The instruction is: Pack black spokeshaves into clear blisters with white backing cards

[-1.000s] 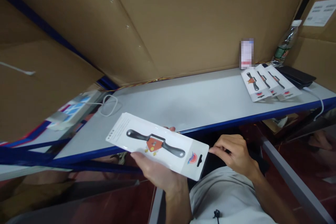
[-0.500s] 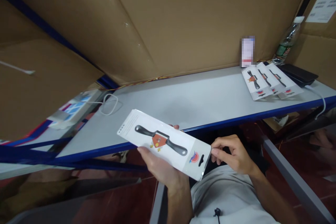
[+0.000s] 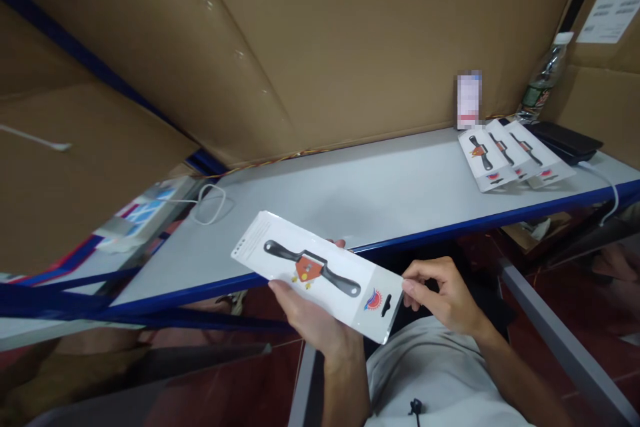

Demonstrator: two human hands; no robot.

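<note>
A flat white spokeshave package (image 3: 345, 256), showing a black-handled, orange-bodied spokeshave, is held tilted in front of the desk's near edge. My left hand (image 3: 320, 327) supports it from below, the thumb along its near edge and fingertips showing past the far edge. At the package's right end, my right hand (image 3: 443, 293) pinches the upper corner between thumb and forefinger. Several fingers of each hand are partly hidden. Three similar spokeshave packages (image 3: 510, 160) lie overlapping at the right of the desk.
The grey desk (image 3: 350, 180) has a blue front edge and cardboard walls (image 3: 350, 47) behind. A phone (image 3: 469, 101), a plastic bottle (image 3: 543, 83) and a black case (image 3: 570, 140) with a white cable stand at the right. Another white cable (image 3: 213, 203) loops at the left.
The package and my left hand have shifted slightly to the right in view, and the package has tilted a little. My right hand keeps its pinch on the corner.
</note>
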